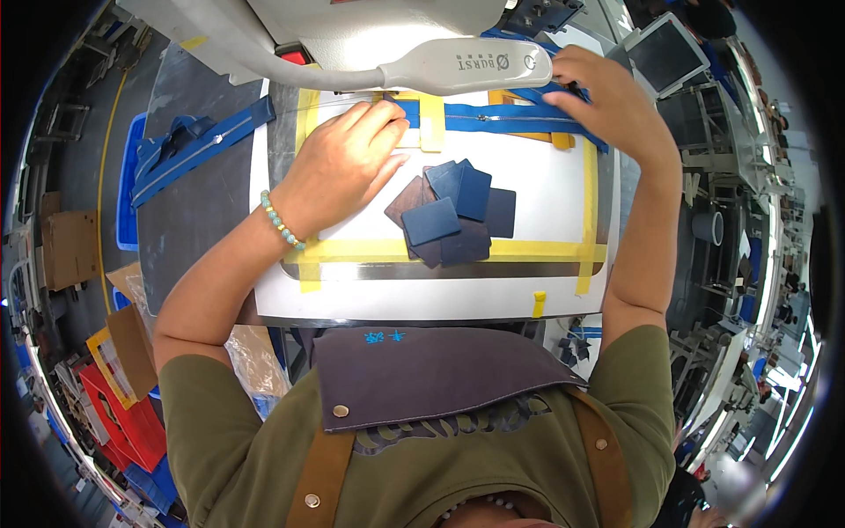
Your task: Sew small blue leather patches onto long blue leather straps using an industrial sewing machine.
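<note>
A blue zipper strip point(510, 117) lies across the white work surface point(352, 231), its metal teeth running left to right. At its left end, beneath the sewing machine, my left hand point(345, 163) has its fingertips closed on the blue edge. My right hand point(612, 101) is above the strip's right end, thumb and fingers curled around a small dark thing that is too hidden to name. Below the strip, several blue and brown rounded patches point(432, 221) overlap in a loose pile. Yellow tape point(432, 123) crosses the strip near my left hand.
A pale sewing machine point(343, 31) with a flat grey paddle-shaped arm point(466, 66) overhangs the work. Another blue zipper piece point(204, 148) lies at the left, beside a blue bin point(130, 185). A screen point(666, 55) stands at the far right. Cardboard boxes point(72, 242) sit on the left.
</note>
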`<state>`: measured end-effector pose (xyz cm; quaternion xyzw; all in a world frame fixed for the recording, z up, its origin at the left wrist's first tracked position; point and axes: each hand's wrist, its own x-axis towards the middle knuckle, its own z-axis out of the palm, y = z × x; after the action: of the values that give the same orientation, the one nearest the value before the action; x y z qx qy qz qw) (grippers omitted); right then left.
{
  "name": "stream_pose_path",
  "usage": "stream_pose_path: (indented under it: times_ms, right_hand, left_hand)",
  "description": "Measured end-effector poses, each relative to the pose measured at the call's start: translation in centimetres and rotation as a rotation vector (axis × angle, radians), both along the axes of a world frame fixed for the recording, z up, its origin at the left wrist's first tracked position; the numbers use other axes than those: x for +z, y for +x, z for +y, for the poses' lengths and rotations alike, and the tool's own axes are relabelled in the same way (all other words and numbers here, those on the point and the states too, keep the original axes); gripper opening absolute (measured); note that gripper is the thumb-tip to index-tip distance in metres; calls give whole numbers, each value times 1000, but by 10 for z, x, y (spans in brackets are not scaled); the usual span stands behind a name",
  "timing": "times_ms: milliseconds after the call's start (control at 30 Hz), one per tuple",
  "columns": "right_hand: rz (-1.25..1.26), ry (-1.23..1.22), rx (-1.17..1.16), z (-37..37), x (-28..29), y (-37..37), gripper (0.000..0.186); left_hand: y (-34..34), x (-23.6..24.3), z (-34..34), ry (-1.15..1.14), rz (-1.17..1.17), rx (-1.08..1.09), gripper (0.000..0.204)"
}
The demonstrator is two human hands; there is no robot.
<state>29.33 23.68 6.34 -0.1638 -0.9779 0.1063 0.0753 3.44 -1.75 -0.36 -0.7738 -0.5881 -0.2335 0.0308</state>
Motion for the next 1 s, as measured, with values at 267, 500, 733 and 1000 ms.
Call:
stream_pose_path:
  times_ms: [267, 500, 733, 1000]
  right_hand:
    - [95, -149, 319, -52, -34, -35, 32]
    - [125, -112, 268, -44, -37, -36, 30]
    - [195, -136, 298, -61, -33, -49, 28]
    - [148, -139, 355, -78, -50, -58, 38]
  left_hand:
    - [0, -1, 4, 73, 74, -35, 31]
    - [-4, -4, 5, 98, 72, -51, 26]
    - [-4, 0, 4, 39, 7, -49, 28]
    - [-3, -2, 3, 69, 49, -23, 34]
